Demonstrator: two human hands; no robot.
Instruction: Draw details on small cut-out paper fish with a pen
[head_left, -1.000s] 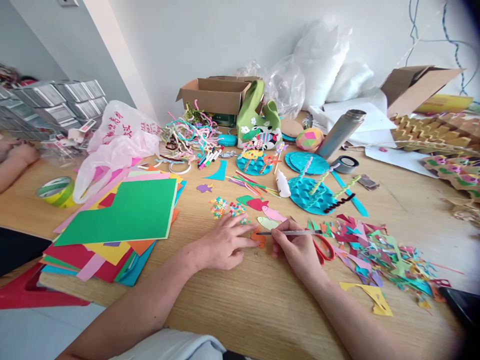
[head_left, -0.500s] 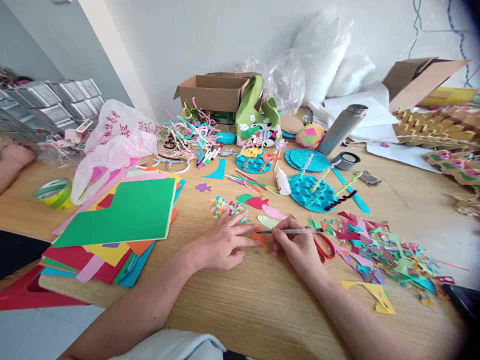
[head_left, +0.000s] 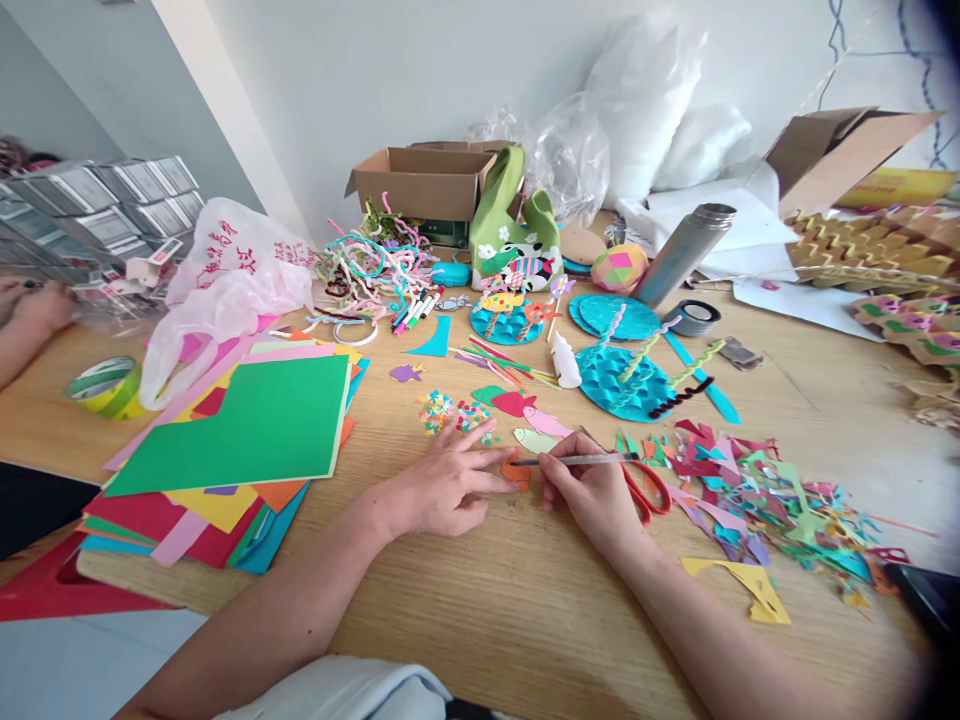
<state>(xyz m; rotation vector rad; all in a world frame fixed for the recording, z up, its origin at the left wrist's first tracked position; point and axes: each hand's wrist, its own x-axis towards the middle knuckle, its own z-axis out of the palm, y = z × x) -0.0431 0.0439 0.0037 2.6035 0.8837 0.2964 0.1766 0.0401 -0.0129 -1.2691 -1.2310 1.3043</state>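
My left hand (head_left: 442,485) lies flat on the wooden table (head_left: 525,600), fingers spread, its fingertips pressing the edge of a small orange paper piece (head_left: 517,473). My right hand (head_left: 592,490) is closed round a thin grey pen (head_left: 577,460), whose tip touches the orange piece. Just beyond lie paper fish cut-outs: a pale green one (head_left: 534,440), a pink one (head_left: 547,423) and a red one (head_left: 514,404). Red-handled scissors (head_left: 649,488) lie right behind my right hand.
A stack of coloured paper sheets (head_left: 247,440) lies to the left, a heap of paper scraps (head_left: 757,490) to the right. Teal paper plates (head_left: 622,385), a glue bottle (head_left: 565,362), markers (head_left: 416,312), a steel flask (head_left: 682,255), cardboard boxes and tape (head_left: 109,385) stand farther back. Another person's hand (head_left: 37,310) rests far left.
Both hands stay on the orange piece; the pen has barely shifted. The view has tilted slightly, nothing else moved.
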